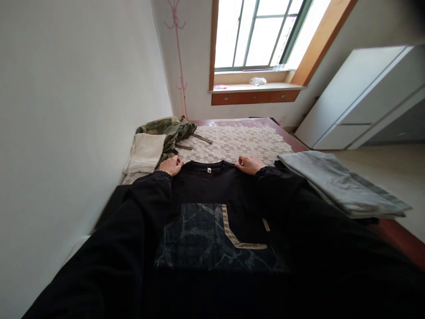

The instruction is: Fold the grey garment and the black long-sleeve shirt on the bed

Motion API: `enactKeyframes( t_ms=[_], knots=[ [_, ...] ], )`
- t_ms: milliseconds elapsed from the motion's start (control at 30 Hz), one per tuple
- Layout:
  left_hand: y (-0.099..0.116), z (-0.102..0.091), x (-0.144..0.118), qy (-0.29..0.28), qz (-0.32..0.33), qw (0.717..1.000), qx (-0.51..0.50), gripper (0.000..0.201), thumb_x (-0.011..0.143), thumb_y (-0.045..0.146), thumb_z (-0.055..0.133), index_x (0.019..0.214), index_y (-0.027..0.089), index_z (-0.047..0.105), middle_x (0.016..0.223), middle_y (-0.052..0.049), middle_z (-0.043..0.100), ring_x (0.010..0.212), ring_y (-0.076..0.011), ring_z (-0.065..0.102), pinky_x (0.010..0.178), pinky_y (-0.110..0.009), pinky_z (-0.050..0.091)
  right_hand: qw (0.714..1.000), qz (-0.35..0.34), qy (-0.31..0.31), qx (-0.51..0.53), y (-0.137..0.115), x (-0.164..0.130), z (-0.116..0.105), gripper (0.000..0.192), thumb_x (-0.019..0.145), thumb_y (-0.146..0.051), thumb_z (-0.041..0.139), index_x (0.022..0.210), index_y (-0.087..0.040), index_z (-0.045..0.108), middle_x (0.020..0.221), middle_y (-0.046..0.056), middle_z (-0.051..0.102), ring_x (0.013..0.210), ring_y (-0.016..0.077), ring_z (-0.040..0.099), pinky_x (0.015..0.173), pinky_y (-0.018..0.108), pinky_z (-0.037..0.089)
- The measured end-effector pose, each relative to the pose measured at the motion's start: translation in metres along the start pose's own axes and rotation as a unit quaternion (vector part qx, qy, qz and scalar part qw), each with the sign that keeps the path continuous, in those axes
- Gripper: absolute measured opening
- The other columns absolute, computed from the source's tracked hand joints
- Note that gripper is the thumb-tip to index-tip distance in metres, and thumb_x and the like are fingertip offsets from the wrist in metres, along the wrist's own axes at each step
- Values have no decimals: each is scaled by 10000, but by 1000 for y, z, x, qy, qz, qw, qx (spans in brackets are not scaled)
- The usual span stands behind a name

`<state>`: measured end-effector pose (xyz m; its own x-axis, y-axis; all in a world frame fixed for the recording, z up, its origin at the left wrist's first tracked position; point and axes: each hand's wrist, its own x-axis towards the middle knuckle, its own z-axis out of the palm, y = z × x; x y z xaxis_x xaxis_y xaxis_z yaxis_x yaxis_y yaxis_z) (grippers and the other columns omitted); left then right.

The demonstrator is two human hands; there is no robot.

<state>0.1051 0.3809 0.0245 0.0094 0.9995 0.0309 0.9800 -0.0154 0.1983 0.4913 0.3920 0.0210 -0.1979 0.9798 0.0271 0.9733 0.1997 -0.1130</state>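
A black shirt (209, 188) lies spread out on the table in front of me, its round collar at the far end with a small white label inside. A dark patterned panel and a tan trim strip cross its front. My left hand (171, 165) pinches the shirt at the shoulder left of the collar. At the opposite shoulder, my right hand (249, 165) is closed on the fabric in the same way. My black sleeves cover both sides of the shirt, and its lower part merges with dark cloth near me.
A lace tablecloth (232, 142) covers the far part of the table. Left of it lie a folded white cloth (146, 153) and an olive-green bag or garment with straps (172, 130). Folded grey cloth (338, 184) sits at the right edge. A wall borders the left side.
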Motion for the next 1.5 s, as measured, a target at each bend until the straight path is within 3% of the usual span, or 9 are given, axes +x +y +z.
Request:
enactKeyframes(
  t_ms=[133,300,500,700,800,933,1133,1400,1500],
  knots=[
    [18,8,7,-3,24,1000,-16,265,988,453,510,1163,291,628,1106,-47,777,1056,-247,718,838,-312,498,999,-16,26,20,-25,12,13,309,964,-521,569,1035,-233,659,1121,105,744,1030,269,662,798,332,455],
    [21,17,-2,38,28,999,-14,329,1022,423,450,1271,238,562,1169,-116,737,1111,-288,677,911,-373,469,996,-15,79,46,-39,6,32,300,1026,-478,470,1085,-231,631,1110,107,726,1019,264,646,822,343,445],
    [28,8,-14,116,110,986,46,270,1015,352,451,1161,210,629,1261,-147,675,1254,-329,528,1042,-459,361,988,-51,133,56,-47,-3,22,288,1017,-428,487,1120,-202,633,1224,142,670,1188,308,549,1016,416,386],
    [24,-6,-60,96,97,990,23,294,1010,347,432,1122,216,671,1240,-118,699,1215,-312,555,1041,-458,390,987,-79,135,50,-33,-46,0,290,995,-355,478,1175,-230,668,1336,129,637,1253,336,512,1057,495,382],
    [9,-3,-94,73,105,992,-1,397,1011,360,420,1324,223,623,1430,-101,626,1342,-296,515,1130,-446,370,988,-120,89,48,-14,-84,0,353,976,-342,491,1271,-246,660,1396,103,622,1289,312,527,1089,464,406],
    [-4,13,-122,19,87,995,35,542,1034,392,336,1548,272,459,1641,-47,432,1537,-297,319,1263,-532,192,990,-128,51,15,-3,-125,22,481,1003,-376,438,1441,-231,574,1531,84,547,1419,289,458,1175,444,369],
    [-4,21,-125,12,92,993,69,590,1031,353,299,1612,271,370,1677,-32,351,1572,-303,255,1280,-604,91,990,-95,97,-31,-11,-138,49,551,1040,-370,327,1581,-324,418,1652,11,405,1524,297,341,1242,611,197],
    [-13,12,-123,-11,108,993,52,575,1012,322,346,1579,291,430,1654,-34,394,1561,-283,294,1270,-575,189,990,-105,83,-51,-7,-136,49,569,1048,-371,302,1615,-342,352,1674,6,357,1543,293,308,1236,624,210],
    [-15,13,-124,1,111,992,54,568,1013,337,352,1576,327,427,1656,-20,392,1563,-272,292,1275,-588,149,990,-107,78,-53,-8,-137,46,579,1043,-377,321,1620,-335,342,1677,15,350,1548,301,296,1239,628,202]
  ],
)
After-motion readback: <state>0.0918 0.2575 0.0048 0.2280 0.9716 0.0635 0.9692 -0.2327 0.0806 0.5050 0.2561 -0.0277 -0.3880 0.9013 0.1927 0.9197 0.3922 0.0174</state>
